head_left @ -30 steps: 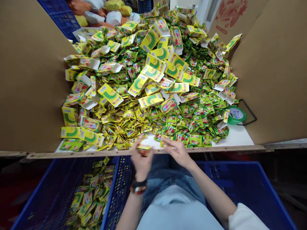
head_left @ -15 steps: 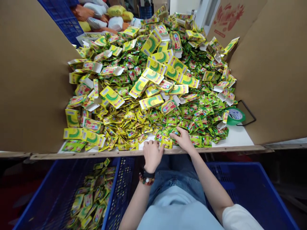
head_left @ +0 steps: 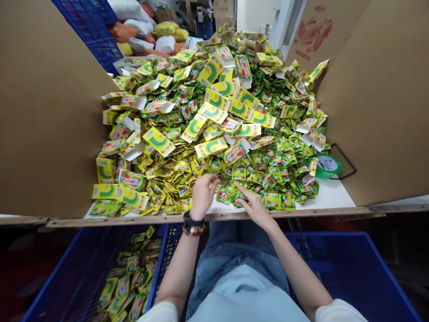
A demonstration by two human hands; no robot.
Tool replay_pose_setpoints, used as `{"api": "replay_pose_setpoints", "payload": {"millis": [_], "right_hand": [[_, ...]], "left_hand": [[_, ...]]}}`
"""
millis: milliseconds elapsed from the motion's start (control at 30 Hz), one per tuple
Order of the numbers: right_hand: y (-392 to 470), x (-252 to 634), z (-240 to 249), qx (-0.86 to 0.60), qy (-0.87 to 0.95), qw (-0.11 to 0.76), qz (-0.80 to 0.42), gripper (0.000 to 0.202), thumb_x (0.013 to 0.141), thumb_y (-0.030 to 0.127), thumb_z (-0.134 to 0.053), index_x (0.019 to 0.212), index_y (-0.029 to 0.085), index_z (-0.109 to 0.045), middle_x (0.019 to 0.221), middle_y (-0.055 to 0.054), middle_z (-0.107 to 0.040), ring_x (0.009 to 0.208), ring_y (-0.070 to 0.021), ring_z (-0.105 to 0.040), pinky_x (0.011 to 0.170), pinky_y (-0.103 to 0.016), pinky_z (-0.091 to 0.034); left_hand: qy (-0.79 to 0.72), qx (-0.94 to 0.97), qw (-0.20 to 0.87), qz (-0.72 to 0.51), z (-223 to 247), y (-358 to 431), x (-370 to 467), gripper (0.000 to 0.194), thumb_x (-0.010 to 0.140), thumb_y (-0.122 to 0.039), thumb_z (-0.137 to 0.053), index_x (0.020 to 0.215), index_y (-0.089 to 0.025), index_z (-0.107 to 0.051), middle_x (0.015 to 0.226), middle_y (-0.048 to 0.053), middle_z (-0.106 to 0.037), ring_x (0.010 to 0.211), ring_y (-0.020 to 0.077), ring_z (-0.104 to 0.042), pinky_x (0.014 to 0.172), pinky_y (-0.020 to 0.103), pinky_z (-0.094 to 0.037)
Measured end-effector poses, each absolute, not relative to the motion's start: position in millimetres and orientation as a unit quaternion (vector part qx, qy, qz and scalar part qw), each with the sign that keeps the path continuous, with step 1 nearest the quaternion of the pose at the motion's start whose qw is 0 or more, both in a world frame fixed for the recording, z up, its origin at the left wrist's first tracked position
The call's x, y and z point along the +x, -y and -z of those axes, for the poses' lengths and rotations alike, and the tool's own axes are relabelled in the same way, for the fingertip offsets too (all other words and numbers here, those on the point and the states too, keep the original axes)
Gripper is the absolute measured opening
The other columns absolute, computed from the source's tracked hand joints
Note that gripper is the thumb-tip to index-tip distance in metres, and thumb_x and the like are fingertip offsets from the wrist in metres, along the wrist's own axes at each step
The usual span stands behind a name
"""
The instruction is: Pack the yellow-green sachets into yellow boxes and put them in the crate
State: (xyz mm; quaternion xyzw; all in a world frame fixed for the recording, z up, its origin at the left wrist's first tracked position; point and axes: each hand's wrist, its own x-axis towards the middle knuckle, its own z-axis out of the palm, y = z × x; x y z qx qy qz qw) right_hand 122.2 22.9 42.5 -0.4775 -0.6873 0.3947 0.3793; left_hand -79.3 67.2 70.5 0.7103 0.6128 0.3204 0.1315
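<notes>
My left hand (head_left: 203, 194), with a dark band and a beaded bracelet at the wrist, hovers by the front edge of a heap of yellow sachets (head_left: 157, 197). Its fingers are bent and smeared by motion; whether they hold anything is hidden. Close by on the right, my right hand (head_left: 255, 209) reaches over green sachets (head_left: 225, 193) with thumb and forefinger spread apart and nothing visible between them. Yellow-and-green small boxes (head_left: 211, 147) lie on top of the heap, several with white flaps open.
Cardboard walls (head_left: 50, 112) flank the table, whose wooden edge (head_left: 134, 220) runs along the front. A roll of green tape (head_left: 328, 166) lies at the right. Below stand a blue crate (head_left: 56, 277) with packs inside and another blue crate (head_left: 348, 268). Sacks (head_left: 137, 27) are piled behind.
My left hand has lifted and shifted left. The yellow sachet that lay between my hands is gone from that spot. My right hand has drawn slightly back, its fingers straighter.
</notes>
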Motion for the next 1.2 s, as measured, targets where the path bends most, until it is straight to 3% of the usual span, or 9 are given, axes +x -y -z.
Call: {"api": "replay_pose_setpoints", "payload": {"millis": [100, 200, 333, 433, 567, 800, 933, 1067, 1200], "right_hand": [[-16.6, 131.7, -44.4, -0.510, 0.657, 0.388, -0.396, 0.035, 0.088, 0.031, -0.057, 0.121, 0.022, -0.062, 0.112, -0.008, -0.070, 0.089, -0.0225, -0.066, 0.078, -0.033, -0.051], [-9.9, 138.7, -46.1, -0.504, 0.656, 0.399, -0.395, 0.026, 0.088, 0.032, -0.057, 0.111, 0.019, -0.062, 0.095, -0.005, -0.071, 0.081, -0.0207, -0.065, 0.075, -0.032, -0.050], [-4.4, 143.3, -53.8, -0.485, 0.691, 0.427, -0.324, 0.016, 0.092, 0.028, -0.053, 0.104, 0.021, -0.060, 0.096, -0.006, -0.068, 0.089, -0.0213, -0.066, 0.078, -0.033, -0.052], [-6.6, 142.0, -61.8, -0.455, 0.753, 0.423, -0.216, 0.015, 0.094, 0.022, -0.049, 0.101, 0.021, -0.062, 0.124, -0.013, -0.061, 0.099, -0.0214, -0.065, 0.087, -0.036, -0.051], [-15.3, 132.3, -66.9, -0.470, 0.808, 0.341, -0.101, 0.024, 0.095, 0.016, -0.043, 0.098, 0.023, -0.066, 0.148, -0.012, -0.045, 0.086, -0.0190, -0.065, 0.083, -0.036, -0.052], [-9.7, 119.3, -57.0, -0.461, 0.804, 0.363, -0.098, 0.024, 0.096, 0.018, -0.044, 0.106, 0.024, -0.065, 0.145, -0.011, -0.049, 0.098, -0.0207, -0.065, 0.087, -0.036, -0.053], [0.2, 127.1, -58.5, -0.467, 0.806, 0.359, -0.059, 0.027, 0.096, 0.015, -0.042, 0.102, 0.023, -0.067, 0.145, -0.013, -0.048, 0.091, -0.0211, -0.065, 0.083, -0.037, -0.053], [-0.2, 130.5, -61.8, -0.454, 0.843, 0.289, -0.024, 0.031, 0.095, 0.012, -0.040, 0.104, 0.024, -0.067, 0.138, -0.013, -0.057, 0.087, -0.0227, -0.065, 0.079, -0.039, -0.052], [-1.1, 120.3, -58.3, -0.403, 0.858, 0.307, -0.085, 0.035, 0.094, 0.008, -0.038, 0.109, 0.023, -0.066, 0.138, -0.012, -0.057, 0.100, -0.0237, -0.066, 0.085, -0.041, -0.053]], "left_hand": [[-0.701, 0.606, -0.004, -0.376, -95.5, -116.9, -91.7, 0.043, 0.084, -0.035, -0.062, 0.120, -0.013, -0.057, 0.120, 0.017, -0.057, 0.113, 0.0321, -0.051, 0.099, 0.046, -0.040], [-0.715, 0.632, -0.006, -0.300, -108.5, -153.9, -96.4, 0.062, 0.071, -0.035, -0.076, 0.126, -0.016, -0.055, 0.129, 0.018, -0.050, 0.119, 0.0388, -0.043, 0.098, 0.051, -0.039], [-0.684, 0.684, -0.001, -0.254, -114.9, -156.4, -97.3, 0.043, 0.071, -0.032, -0.074, 0.111, -0.020, -0.061, 0.123, 0.014, -0.056, 0.115, 0.0374, -0.045, 0.094, 0.050, -0.042], [-0.653, 0.716, 0.027, -0.244, -121.2, -126.5, -100.1, 0.046, 0.070, -0.038, -0.074, 0.109, -0.018, -0.059, 0.111, 0.012, -0.062, 0.103, 0.0318, -0.053, 0.088, 0.043, -0.045], [-0.594, 0.758, 0.159, -0.217, -124.9, -75.4, -100.0, 0.051, 0.064, -0.049, -0.076, 0.100, -0.019, -0.057, 0.093, 0.005, -0.066, 0.087, 0.0249, -0.061, 0.076, 0.033, -0.047], [-0.557, 0.668, 0.282, -0.405, -95.3, -37.2, -82.3, 0.053, 0.069, -0.044, -0.074, 0.111, -0.020, -0.054, 0.112, 0.008, -0.067, 0.100, 0.0237, -0.064, 0.085, 0.033, -0.050], [-0.584, 0.661, 0.281, -0.379, -89.0, -31.9, -81.6, 0.051, 0.067, -0.038, -0.075, 0.112, -0.019, -0.061, 0.102, 0.006, -0.070, 0.090, 0.0225, -0.066, 0.081, 0.034, -0.052], [-0.557, 0.657, 0.386, -0.329, -96.0, -26.5, -85.8, 0.053, 0.065, -0.042, -0.077, 0.110, -0.018, -0.062, 0.097, 0.006, -0.070, 0.081, 0.0209, -0.066, 0.071, 0.031, -0.054], [-0.523, 0.633, 0.366, -0.438, -90.5, -22.0, -72.7, 0.044, 0.071, -0.041, -0.071, 0.105, -0.020, -0.053, 0.112, 0.008, -0.064, 0.098, 0.0219, -0.064, 0.082, 0.033, -0.054]]}}
